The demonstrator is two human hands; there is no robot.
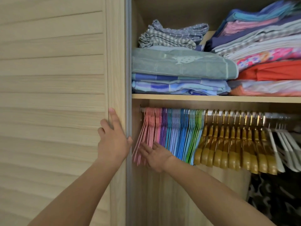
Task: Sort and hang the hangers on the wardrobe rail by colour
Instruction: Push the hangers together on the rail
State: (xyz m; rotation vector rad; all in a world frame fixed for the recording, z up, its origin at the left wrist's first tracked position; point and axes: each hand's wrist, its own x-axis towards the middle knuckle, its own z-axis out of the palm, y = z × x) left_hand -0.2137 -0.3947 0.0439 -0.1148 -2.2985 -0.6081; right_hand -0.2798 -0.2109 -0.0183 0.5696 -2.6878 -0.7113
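Both bare forearms reach up and forward from the bottom of the view. The left arm enters from about 7 o'clock and rises toward 1 o'clock; the left hand [114, 141] is seen from its back, fingers straight and slightly spread, pointing to 12 o'clock, thumb out toward 3 o'clock — flat rather than curled. The right arm comes in from about 5 o'clock and runs toward 10 o'clock. The right hand [154, 156] lies just at 4 o'clock of the left, fingers extended and loosely spread toward 10 o'clock, a little blurred — gripping nothing.
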